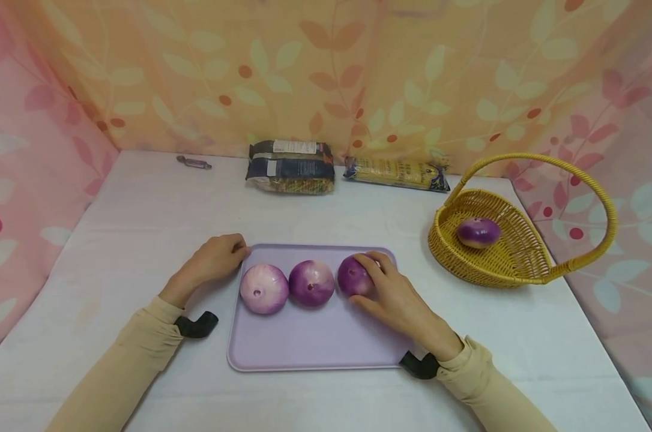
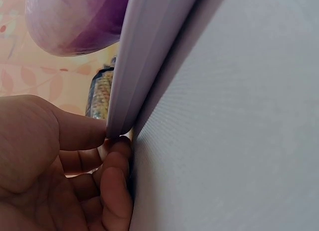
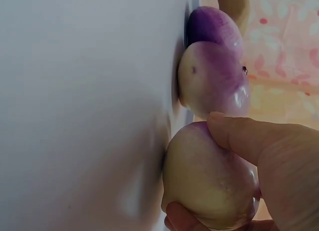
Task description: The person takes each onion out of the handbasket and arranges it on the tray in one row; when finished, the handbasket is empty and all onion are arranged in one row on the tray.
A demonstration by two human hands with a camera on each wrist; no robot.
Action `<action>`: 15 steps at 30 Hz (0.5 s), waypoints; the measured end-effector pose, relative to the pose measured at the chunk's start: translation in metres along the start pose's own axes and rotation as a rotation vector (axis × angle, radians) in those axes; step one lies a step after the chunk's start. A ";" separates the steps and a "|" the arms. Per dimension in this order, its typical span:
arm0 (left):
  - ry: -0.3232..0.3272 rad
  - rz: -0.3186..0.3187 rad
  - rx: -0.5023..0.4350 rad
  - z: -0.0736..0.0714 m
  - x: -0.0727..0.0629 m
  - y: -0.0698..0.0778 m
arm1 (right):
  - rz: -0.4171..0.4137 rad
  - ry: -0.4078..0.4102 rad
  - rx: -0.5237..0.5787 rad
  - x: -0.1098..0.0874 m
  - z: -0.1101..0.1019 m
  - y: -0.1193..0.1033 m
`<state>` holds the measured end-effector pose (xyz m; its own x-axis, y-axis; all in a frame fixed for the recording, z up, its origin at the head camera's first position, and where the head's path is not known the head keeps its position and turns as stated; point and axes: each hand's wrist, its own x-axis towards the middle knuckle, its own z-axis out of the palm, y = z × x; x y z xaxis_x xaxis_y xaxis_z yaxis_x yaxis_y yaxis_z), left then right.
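Note:
My right hand (image 1: 393,297) grips a round purple-and-white turnip (image 1: 353,276) at the right end of the lilac tray (image 1: 315,342). In the right wrist view, the thumb presses one side of that turnip (image 3: 209,176) and fingers curl round the other. Left of it on the tray sit a mostly purple turnip (image 1: 311,284) and a paler one (image 1: 264,289), side by side. At the tray's far left corner, my left hand (image 1: 218,258) pinches the rim (image 2: 122,106), thumb on the edge and fingers curled beneath.
A yellow wicker basket (image 1: 466,273) with a tall handle stands at the right, holding another purple turnip (image 1: 478,233). Along the back lie a dark-labelled food packet (image 1: 290,168), a long yellow packet (image 1: 396,174) and a small slim item (image 1: 194,162). White cloth (image 1: 115,240) covers the table.

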<state>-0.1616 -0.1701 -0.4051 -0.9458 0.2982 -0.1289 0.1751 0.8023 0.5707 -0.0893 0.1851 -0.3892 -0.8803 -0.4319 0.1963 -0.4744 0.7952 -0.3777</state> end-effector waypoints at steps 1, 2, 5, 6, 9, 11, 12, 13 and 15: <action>0.001 0.001 0.000 0.000 0.000 0.000 | -0.002 0.001 0.002 0.000 0.001 0.000; 0.002 0.005 -0.001 0.000 0.000 0.000 | -0.003 0.002 0.003 0.001 0.001 -0.001; 0.004 0.011 -0.005 0.000 0.000 0.000 | -0.007 0.004 0.006 0.001 0.003 -0.002; 0.003 0.013 -0.004 0.000 0.000 0.000 | -0.009 0.004 0.005 0.002 0.003 -0.002; 0.002 0.013 -0.002 0.000 -0.001 -0.001 | -0.010 0.002 0.007 0.003 0.004 -0.004; 0.001 0.010 0.001 -0.001 -0.001 0.000 | -0.010 0.002 0.010 0.003 0.005 -0.005; 0.000 0.009 0.002 -0.001 -0.001 0.000 | -0.012 0.003 0.013 0.004 0.006 -0.006; 0.000 0.009 0.003 -0.001 -0.001 0.001 | -0.012 0.004 0.015 0.004 0.006 -0.006; -0.002 0.009 0.003 -0.001 -0.001 0.001 | -0.011 0.003 0.018 0.005 0.006 -0.007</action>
<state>-0.1606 -0.1704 -0.4037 -0.9437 0.3063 -0.1251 0.1844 0.8009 0.5696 -0.0904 0.1746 -0.3911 -0.8748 -0.4395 0.2036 -0.4842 0.7822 -0.3920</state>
